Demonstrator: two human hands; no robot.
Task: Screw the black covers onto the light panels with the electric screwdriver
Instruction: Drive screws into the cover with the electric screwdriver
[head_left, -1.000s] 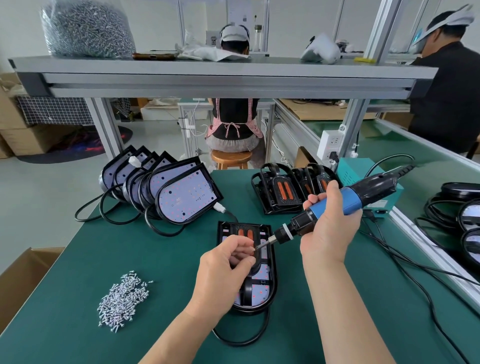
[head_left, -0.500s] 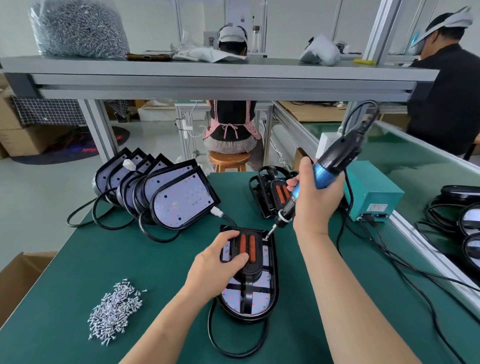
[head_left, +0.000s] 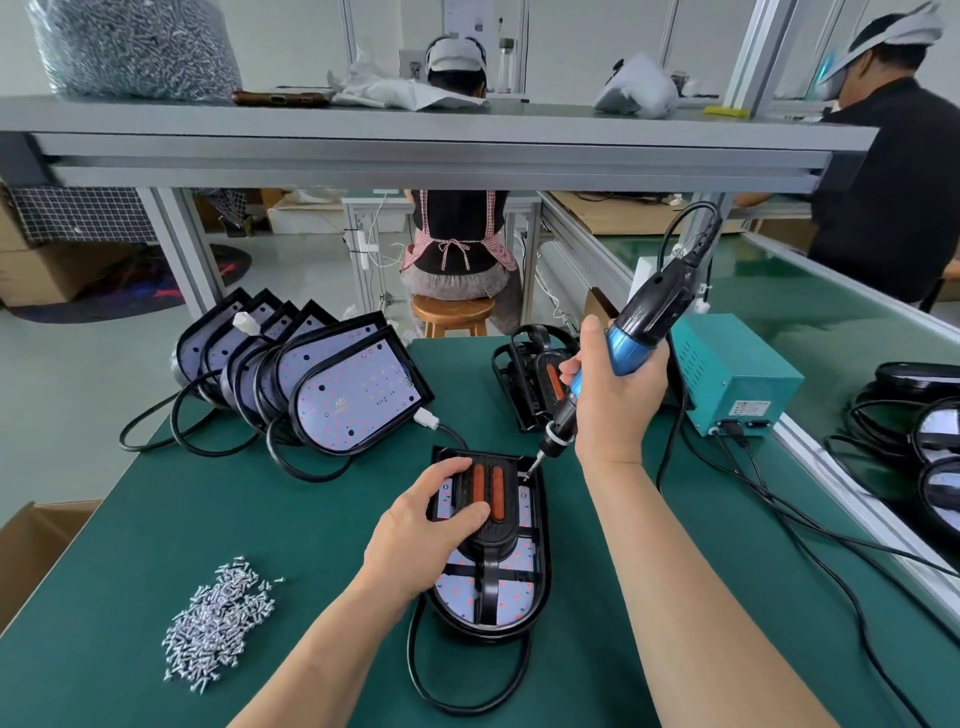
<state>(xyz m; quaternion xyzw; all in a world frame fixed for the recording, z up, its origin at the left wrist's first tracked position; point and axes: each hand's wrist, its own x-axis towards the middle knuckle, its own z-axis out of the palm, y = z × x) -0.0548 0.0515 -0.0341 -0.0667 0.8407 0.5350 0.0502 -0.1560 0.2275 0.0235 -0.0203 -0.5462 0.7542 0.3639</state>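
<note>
A light panel (head_left: 511, 597) lies flat on the green table in front of me, with a black cover (head_left: 493, 519) bearing two orange strips laid on it. My left hand (head_left: 421, 530) rests on the cover's left side, fingers spread over it and thumb against it. My right hand (head_left: 615, 395) grips the blue and black electric screwdriver (head_left: 639, 332), held steeply upright. Its bit tip (head_left: 529, 474) touches the cover's top right corner. A pile of small silver screws (head_left: 218, 623) lies at the lower left.
Several bare light panels (head_left: 358, 395) lean in a row at the back left, cables trailing. More black covers (head_left: 535, 374) are stacked behind the work. A teal power box (head_left: 727, 374) stands right, cables running forward. An overhead shelf (head_left: 415, 145) crosses above. Other people work beyond.
My right hand swung the screwdriver from nearly level to steeply upright and set its bit on the cover's top right corner. My left hand left the bit tip and settled onto the cover.
</note>
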